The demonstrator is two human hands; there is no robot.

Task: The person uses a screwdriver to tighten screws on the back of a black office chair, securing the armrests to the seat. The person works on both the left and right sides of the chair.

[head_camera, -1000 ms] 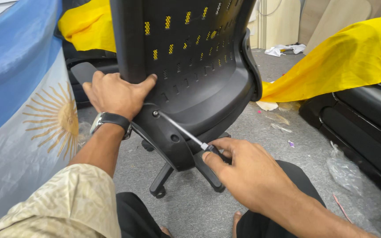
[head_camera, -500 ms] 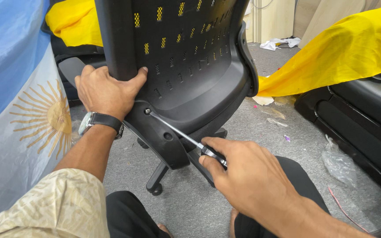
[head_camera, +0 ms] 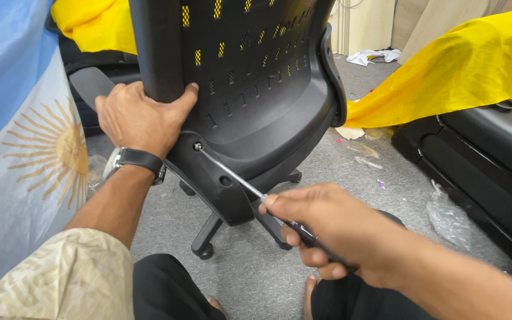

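Grey carpeted floor, littered with scraps. At centre stands a black office chair, back facing the viewer. Left hand, fingers wrapped on the backrest edge, steadies it. Right hand, fingers closed on a screwdriver, has its tip seated in a screw; the neighbouring hole looks empty. Yellow cloth lies at two o'clock, a sun-emblem flag at nine.

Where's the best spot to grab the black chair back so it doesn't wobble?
Probably the left side edge of the chair back, low down, coming from the left. That upright edge is narrow enough to wrap: the left hand has fingers behind it and the thumb in front. It sits just above the screw where the screwdriver in the right hand presses.
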